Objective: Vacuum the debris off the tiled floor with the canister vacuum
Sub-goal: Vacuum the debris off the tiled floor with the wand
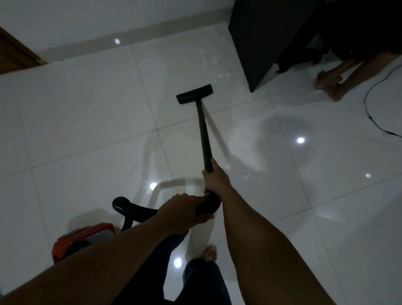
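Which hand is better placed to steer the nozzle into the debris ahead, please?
Probably right: the right hand grips the wand farther forward, nearer the nozzle and debris; the left hand holds the rear bend.

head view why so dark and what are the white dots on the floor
Head view: dim, underexposed; the white dots look like lights mirrored in the glossy tiled floor; wide-angle lens bends the grout lines; the debris near the dark cabinet looks faint.

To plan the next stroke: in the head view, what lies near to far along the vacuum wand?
Left hand on the handle, right hand on the wand, floor nozzle, white debris, baseboard.
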Tool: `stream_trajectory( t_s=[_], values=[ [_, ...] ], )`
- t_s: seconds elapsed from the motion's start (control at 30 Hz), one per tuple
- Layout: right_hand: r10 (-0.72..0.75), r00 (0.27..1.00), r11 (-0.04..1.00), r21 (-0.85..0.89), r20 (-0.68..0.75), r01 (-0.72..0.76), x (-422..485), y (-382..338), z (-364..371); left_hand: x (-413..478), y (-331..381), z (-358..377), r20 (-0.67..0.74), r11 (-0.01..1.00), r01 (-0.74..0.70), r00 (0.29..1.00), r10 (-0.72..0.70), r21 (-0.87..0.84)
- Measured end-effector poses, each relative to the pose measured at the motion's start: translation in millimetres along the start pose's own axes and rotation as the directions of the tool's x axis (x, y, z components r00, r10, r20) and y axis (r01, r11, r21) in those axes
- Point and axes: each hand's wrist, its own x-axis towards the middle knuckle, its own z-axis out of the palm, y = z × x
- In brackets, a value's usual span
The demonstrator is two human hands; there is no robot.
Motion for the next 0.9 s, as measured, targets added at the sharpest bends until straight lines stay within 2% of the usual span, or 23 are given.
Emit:
stream_trajectory(
  t_s=[0.13,0.47,0.63,0.73,0.9],
  values=[
    [0.019,0.999,0.999,0.033,-0.037,-0.018,6.0,-29.1,6.5,5.2,-21.2,-27.6,0.023,0.998,0.029,0.999,-0.028,-0.048],
    [-0.014,0.999,0.999,-0.037,-0.051,0.012,31.3,-88.4,-14.1,43.1,-33.7,-71.7,-0.087,0.998,-0.053,0.995,0.05,-0.035],
    [-0.024,0.999,1.0,-0.01,-0.044,0.023,64.5,-123.2,-36.6,82.4,-37.7,-105.1,-0.064,0.998,-0.007,0.998,0.003,-0.064],
    [-0.027,0.999,1.0,0.012,-0.033,0.028,80.4,-151.4,-43.1,100.4,-43.1,-124.2,-0.102,0.994,0.008,0.995,-0.019,-0.112],
    [-0.076,0.997,0.996,-0.042,0.021,0.077,106.2,-198.0,-73.9,143.2,-39.7,-159.5,-0.103,0.987,0.038,0.993,-0.055,-0.156]
  ],
)
